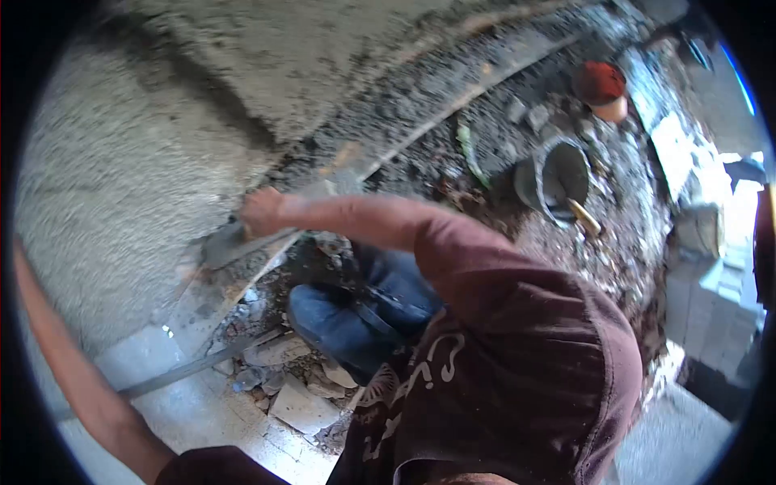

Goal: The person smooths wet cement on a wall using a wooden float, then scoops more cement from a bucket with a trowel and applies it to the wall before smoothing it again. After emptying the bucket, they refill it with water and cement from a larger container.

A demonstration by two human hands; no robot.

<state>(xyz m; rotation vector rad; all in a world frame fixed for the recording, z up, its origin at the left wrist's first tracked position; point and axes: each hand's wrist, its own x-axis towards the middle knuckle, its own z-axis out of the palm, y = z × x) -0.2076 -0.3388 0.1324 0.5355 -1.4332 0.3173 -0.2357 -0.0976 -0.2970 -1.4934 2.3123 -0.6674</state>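
My right hand (263, 212) is closed round the handle of a flat grey tool, which looks like a trowel or float (224, 246). The tool lies at the foot of the rough plastered wall (129, 178), beside a mortar-covered board (198, 311). My left forearm (77, 364) reaches up along the left edge of the view, with the hand itself outside the picture. Fingertips and the tool's handle are blurred.
A bucket (529, 182) with a wooden handle sticking out lies on the rubble at the right. Beyond it stands an orange-red container (600, 83). A long bar (206, 361) and broken tile pieces (303, 404) lie below my knees. Blocks (711, 315) are stacked at far right.
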